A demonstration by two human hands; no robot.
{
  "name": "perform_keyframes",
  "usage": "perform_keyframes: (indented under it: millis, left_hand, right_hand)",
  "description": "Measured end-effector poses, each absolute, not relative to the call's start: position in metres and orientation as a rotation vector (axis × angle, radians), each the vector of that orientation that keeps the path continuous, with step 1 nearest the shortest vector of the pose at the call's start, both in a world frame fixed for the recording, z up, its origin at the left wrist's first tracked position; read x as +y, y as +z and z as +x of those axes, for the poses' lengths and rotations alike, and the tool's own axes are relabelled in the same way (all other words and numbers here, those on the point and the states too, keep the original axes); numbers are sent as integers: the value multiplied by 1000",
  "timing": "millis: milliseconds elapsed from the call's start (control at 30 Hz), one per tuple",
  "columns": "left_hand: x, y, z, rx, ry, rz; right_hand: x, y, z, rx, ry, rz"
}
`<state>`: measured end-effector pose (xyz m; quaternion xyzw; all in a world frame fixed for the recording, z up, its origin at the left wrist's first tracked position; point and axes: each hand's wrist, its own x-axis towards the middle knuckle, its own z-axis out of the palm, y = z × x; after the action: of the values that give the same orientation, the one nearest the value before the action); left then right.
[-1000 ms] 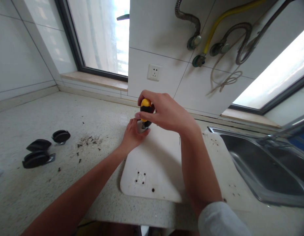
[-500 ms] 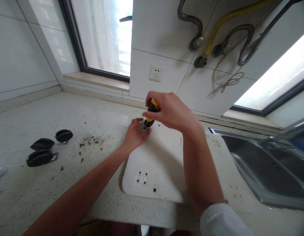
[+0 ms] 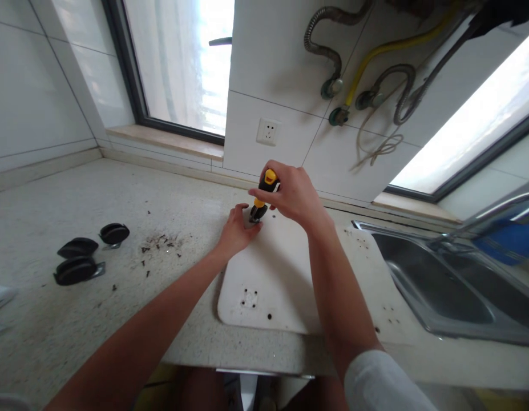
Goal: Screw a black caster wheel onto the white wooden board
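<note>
My right hand (image 3: 293,193) is closed around a yellow-and-black screwdriver (image 3: 269,180). Its shaft points down and to the left at a black caster wheel (image 3: 258,213) on the far left corner of a white board (image 3: 281,279). Against that same corner, my left hand (image 3: 235,235) has its thumb and fingers around the caster's base. The screwdriver's tip is hard to make out there. Several dark screw holes and a pale square mark show at the board's near left corner.
Three black casters (image 3: 78,269) lie loose on the speckled countertop (image 3: 118,188) at the left. Dark screws and debris (image 3: 161,242) are scattered between them and the board. A steel sink (image 3: 431,274) is on the right. A wall socket (image 3: 268,132) and hoses (image 3: 356,71) are behind.
The view has shifted slightly. The screwdriver handle looks turned and a bit more upright in my right hand, whose fingers have moved on it. My left hand stays at the caster.
</note>
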<state>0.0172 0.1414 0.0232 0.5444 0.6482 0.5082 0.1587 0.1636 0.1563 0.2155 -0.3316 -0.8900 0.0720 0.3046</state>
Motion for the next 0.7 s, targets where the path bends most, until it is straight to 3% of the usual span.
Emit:
perform_keyframes:
  millis: [167, 300, 400, 600, 700]
  left_hand:
    - [143, 22, 16, 1862, 1414, 1515]
    - [144, 22, 17, 1858, 1411, 1504]
    - [145, 25, 17, 1831, 1411, 1508]
    - [144, 31, 17, 1825, 1394, 1487]
    - [143, 33, 15, 1811, 1406, 1492]
  right_hand:
    - [159, 181, 155, -2117, 157, -831]
    - [162, 159, 157, -2088, 410, -638]
    - [166, 152, 158, -1898, 442, -773]
    - [164, 145, 153, -1497, 186, -1008]
    - [151, 138, 160, -1474, 400, -980]
